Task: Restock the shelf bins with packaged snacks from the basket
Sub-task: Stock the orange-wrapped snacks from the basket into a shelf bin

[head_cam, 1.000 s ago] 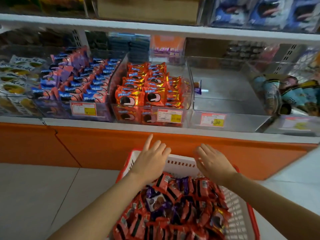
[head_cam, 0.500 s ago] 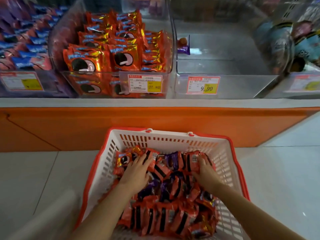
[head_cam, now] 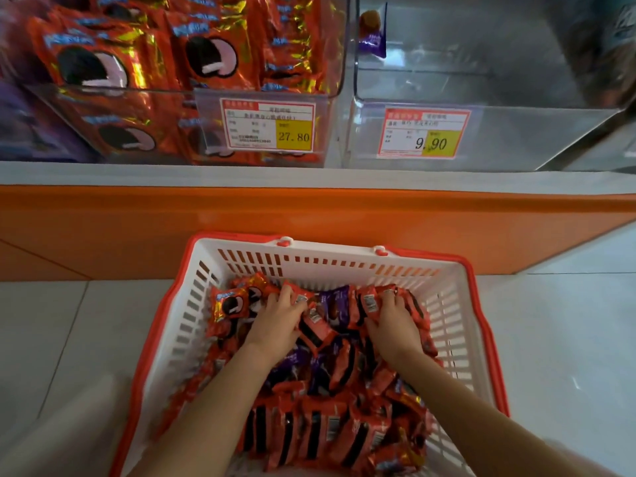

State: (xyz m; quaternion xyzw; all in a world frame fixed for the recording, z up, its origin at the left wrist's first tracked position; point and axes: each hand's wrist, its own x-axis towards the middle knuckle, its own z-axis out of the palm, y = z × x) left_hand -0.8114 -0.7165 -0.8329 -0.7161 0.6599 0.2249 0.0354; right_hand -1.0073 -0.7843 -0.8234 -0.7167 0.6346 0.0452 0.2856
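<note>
We are looking down into a white basket [head_cam: 457,304] with an orange rim, which stands on the pale tiled floor [head_cam: 568,321] right against the orange base panel [head_cam: 241,215] of the shelf. The basket is heaped with snack packets [head_cam: 320,425], mostly orange-red with a few purple ones mixed in near the middle.

Both our hands are down in the far end of the pile. Our left hand [head_cam: 278,325] lies palm down on the left side, its fingers [head_cam: 280,297] curled into the heap and grasping orange packets. Our right hand [head_cam: 392,321] sits on the right side, a ring on one finger, its fingers [head_cam: 390,299] hooked over the top edges of orange packets and grasping them too. The two hands are apart, with purple packets between them.

Above the white shelf edge [head_cam: 309,177] stand clear bins. The full bin [head_cam: 172,63] on the left holds the same orange packets, standing in rows, and carries a price tag [head_cam: 268,127] reading 27.80. The bin beside it on the right [head_cam: 481,132] has a tag [head_cam: 423,134] reading 9.90 and a single purple packet [head_cam: 371,43] leaning in its back left corner. At the far left edge we see a blurred mass of purple packaging [head_cam: 20,115].
</note>
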